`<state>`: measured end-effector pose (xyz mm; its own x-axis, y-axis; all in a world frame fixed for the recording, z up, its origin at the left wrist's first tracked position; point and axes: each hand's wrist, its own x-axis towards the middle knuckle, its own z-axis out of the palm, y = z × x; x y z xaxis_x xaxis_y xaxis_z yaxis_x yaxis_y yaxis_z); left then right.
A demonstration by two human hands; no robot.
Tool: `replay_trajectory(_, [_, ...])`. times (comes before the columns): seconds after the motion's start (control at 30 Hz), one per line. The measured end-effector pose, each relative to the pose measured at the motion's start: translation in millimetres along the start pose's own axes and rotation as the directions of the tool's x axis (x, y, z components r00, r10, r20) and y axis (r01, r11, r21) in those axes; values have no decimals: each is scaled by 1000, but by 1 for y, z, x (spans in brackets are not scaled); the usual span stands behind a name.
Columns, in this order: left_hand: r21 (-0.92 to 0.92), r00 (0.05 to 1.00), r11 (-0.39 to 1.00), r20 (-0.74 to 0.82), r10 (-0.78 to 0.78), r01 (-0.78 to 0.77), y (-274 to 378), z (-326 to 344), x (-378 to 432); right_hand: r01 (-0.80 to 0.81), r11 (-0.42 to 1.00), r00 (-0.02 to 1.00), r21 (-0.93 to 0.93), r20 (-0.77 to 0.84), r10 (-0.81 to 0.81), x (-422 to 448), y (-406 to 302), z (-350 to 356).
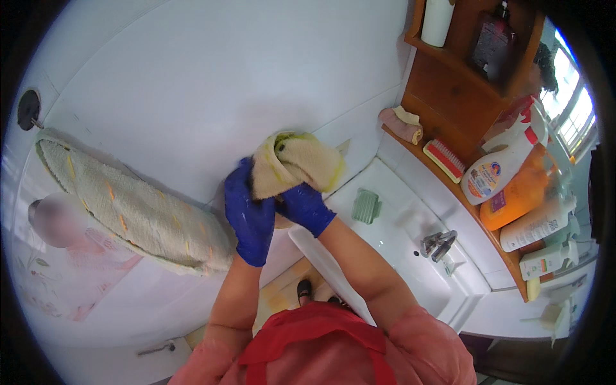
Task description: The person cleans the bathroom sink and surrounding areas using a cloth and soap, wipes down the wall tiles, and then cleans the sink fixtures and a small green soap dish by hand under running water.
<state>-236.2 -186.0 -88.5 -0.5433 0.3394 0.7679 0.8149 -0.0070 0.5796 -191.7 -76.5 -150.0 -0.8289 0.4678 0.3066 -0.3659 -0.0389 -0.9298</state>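
Both hands wear blue rubber gloves and are close together in front of the wall. My left hand [248, 211] grips the left lower side of a folded cream towel [298, 161] with yellow-green edging. From below, my right hand [308, 207] holds the same towel, its fingers partly hidden by the cloth. The towel is bunched and folded over itself. Left of my hands, a larger pale towel [139, 211] with orange and yellow stitching hangs along the wall.
A white sink [390, 240] with a chrome faucet [438, 245] and green soap dish [366, 207] lies at right. On the wooden shelf [500, 240] stand a spray bottle [495, 171], an orange bottle [512, 197], a scrub brush [443, 160] and a folded cloth [402, 124].
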Motion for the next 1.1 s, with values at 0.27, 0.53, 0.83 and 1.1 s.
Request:
replay_trajectory(0.27, [-518, 659, 409, 564, -497, 751, 14, 2, 28, 296, 476, 954, -828, 233, -188, -15, -112, -55])
replay_trajectory(0.53, [-457, 404, -87, 848, -343, 885, 29, 22, 33, 24, 957, 977, -289, 208, 38, -65, -100, -105])
replay_trajectory(0.83, [-420, 379, -236, 903, -201, 876, -7, 31, 9, -219, 759, 934, -613, 95, 345, -93, -134, -95])
replay_trajectory(1.1, [-331, 375, 223, 907, -194, 917, 8, 31, -20, -217, 760, 975, -613, -96, 200, -73, -160, -106])
